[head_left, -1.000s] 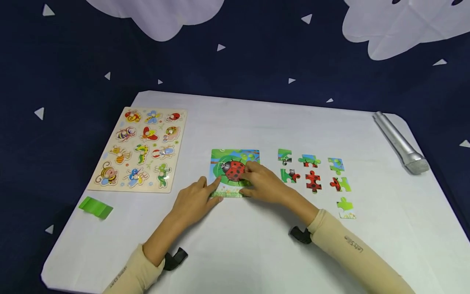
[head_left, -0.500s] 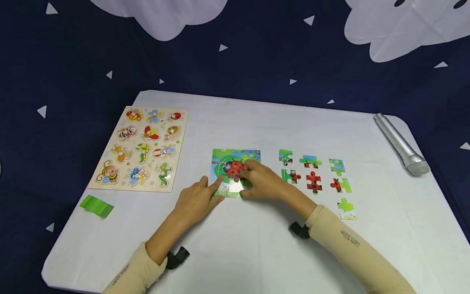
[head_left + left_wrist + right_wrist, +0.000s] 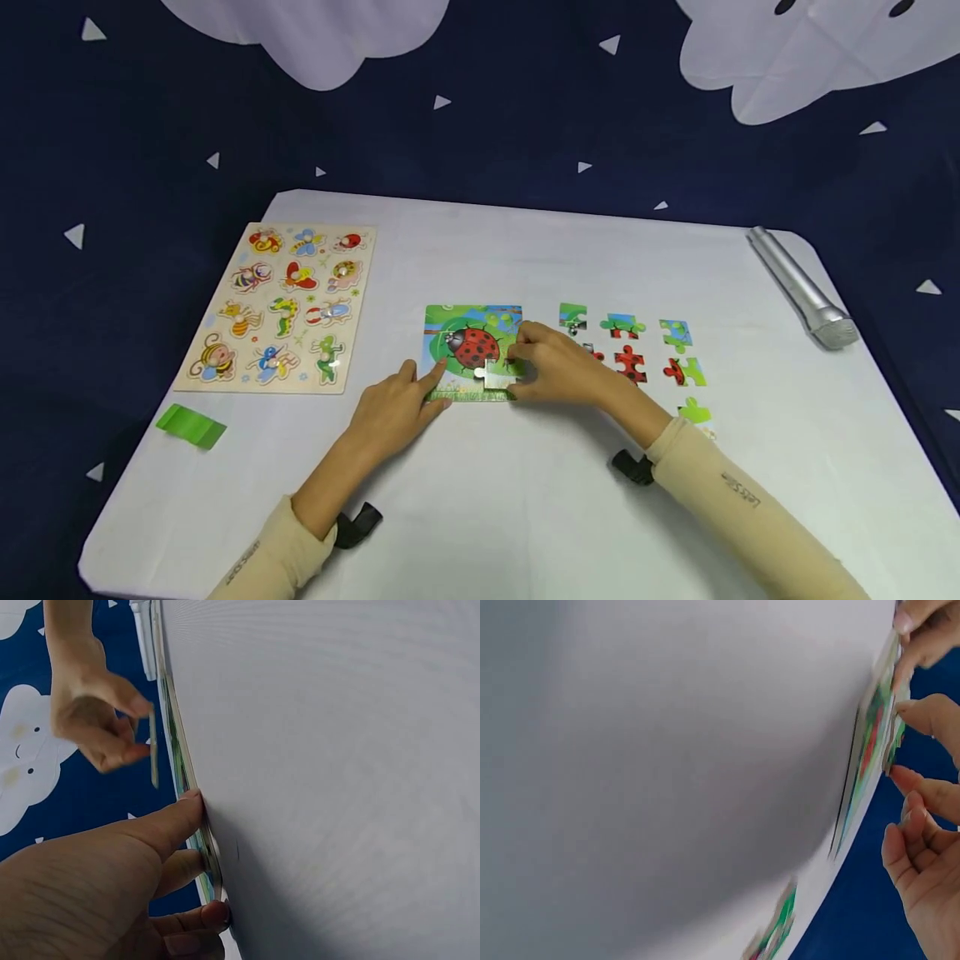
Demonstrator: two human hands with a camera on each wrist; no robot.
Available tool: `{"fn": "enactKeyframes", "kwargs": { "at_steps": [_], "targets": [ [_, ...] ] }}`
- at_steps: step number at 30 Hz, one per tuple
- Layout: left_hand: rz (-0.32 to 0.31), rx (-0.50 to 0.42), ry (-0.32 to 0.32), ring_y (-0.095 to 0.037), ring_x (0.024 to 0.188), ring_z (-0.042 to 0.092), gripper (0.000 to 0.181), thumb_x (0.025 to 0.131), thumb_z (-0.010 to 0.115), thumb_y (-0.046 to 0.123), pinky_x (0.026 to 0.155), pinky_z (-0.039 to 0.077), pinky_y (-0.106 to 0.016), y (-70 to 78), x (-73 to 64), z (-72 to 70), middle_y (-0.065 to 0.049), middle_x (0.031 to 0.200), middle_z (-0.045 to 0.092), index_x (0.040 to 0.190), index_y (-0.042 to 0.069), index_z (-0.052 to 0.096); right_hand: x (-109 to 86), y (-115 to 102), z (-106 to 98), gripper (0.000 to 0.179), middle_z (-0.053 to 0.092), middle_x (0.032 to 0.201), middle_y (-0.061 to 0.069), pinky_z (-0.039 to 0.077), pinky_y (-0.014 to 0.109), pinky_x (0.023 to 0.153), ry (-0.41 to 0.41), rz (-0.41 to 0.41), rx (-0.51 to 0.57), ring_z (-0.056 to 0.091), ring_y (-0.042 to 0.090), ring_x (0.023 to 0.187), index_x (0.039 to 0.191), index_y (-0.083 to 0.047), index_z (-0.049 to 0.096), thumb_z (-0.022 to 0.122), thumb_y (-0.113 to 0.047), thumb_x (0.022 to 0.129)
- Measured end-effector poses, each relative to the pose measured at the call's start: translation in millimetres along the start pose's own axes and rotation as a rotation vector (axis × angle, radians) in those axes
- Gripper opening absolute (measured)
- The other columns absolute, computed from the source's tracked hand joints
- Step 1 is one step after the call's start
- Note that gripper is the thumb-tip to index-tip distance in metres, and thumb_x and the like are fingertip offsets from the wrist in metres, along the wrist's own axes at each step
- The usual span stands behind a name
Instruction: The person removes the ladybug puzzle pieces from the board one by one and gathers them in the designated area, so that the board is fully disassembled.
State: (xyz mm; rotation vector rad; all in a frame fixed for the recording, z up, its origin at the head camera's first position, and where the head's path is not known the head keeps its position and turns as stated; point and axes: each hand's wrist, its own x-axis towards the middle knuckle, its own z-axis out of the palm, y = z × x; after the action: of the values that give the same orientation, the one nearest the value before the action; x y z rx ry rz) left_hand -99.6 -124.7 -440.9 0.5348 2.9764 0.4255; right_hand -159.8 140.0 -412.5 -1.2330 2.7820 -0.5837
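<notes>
My right hand (image 3: 562,371) pinches a jigsaw piece (image 3: 500,375) between thumb and fingers over the lower right part of the ladybug puzzle board (image 3: 452,314). The piece looks pale with glare from the head; the left wrist view has this piece (image 3: 154,746) edge-on, raised off the board. My left hand (image 3: 390,412) rests at the board's lower left corner, forefinger on the picture and thumb along the near edge. Close up, that left hand (image 3: 112,877) touches the board's edge with its fingertips. The board shows a red ladybug on a green leaf.
Several loose jigsaw pieces (image 3: 630,364) lie in rows to the right, some partly behind my right hand. A wooden insect peg puzzle (image 3: 258,321) lies on the left. Near it is a green strip (image 3: 191,426). A silver microphone (image 3: 802,287) lies at the far right.
The right hand has lifted the jigsaw piece off the lower part of the board and shifted slightly right with it. The left hand keeps its place at the corner. The head view shifted a little.
</notes>
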Motion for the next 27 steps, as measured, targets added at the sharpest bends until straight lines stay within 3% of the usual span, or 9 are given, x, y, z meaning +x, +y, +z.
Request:
{"fn": "enactKeyframes", "kwargs": {
  "at_steps": [4, 13, 21, 27],
  "targets": [
    [0.001, -0.01, 0.002, -0.014, 0.056, 0.04, 0.057, 0.096, 0.064, 0.043, 0.046, 0.035, -0.028, -1.2, -0.7, -0.6, -0.007, 0.084, 0.046, 0.145, 0.017, 0.052, -23.5, 13, -12, 0.031, 0.053, 0.09, 0.001, 0.041, 0.026, 0.067, 0.016, 0.031, 0.033, 0.043, 0.011, 0.078, 0.099, -0.007, 0.076, 0.085, -0.023, 0.074],
    [0.002, -0.053, 0.021, -0.013, 0.054, 0.038, 0.056, 0.095, 0.065, 0.042, 0.045, 0.032, -0.027, -4.3, -2.8, -2.3, -0.006, 0.082, 0.045, 0.143, 0.015, 0.054, -88.4, 37, -32, 0.036, 0.052, 0.092, 0.0, 0.041, 0.025, 0.067, 0.022, 0.136, 0.043, 0.044, 0.01, 0.081, 0.104, -0.001, 0.075, 0.085, -0.019, 0.074],
    [-0.009, -0.081, 0.023, -0.013, 0.055, 0.039, 0.056, 0.094, 0.067, 0.041, 0.046, 0.033, -0.027, -4.3, -2.2, -1.8, -0.005, 0.082, 0.047, 0.142, 0.016, 0.055, -134.5, 52, -36, 0.039, 0.051, 0.088, -0.003, 0.044, 0.022, 0.066, 0.094, 0.115, -0.069, 0.044, 0.005, 0.08, 0.097, -0.001, 0.075, 0.089, -0.017, 0.065],
    [-0.01, -0.1, 0.021, -0.014, 0.055, 0.04, 0.056, 0.093, 0.068, 0.04, 0.047, 0.033, -0.028, -3.0, -1.0, -1.6, -0.005, 0.081, 0.047, 0.142, 0.017, 0.056, -155.6, 57, -34, 0.039, 0.049, 0.087, -0.005, 0.042, 0.021, 0.066, 0.1, 0.121, -0.079, 0.042, 0.004, 0.079, 0.097, -0.001, 0.075, 0.089, -0.017, 0.064]
  ]
}}
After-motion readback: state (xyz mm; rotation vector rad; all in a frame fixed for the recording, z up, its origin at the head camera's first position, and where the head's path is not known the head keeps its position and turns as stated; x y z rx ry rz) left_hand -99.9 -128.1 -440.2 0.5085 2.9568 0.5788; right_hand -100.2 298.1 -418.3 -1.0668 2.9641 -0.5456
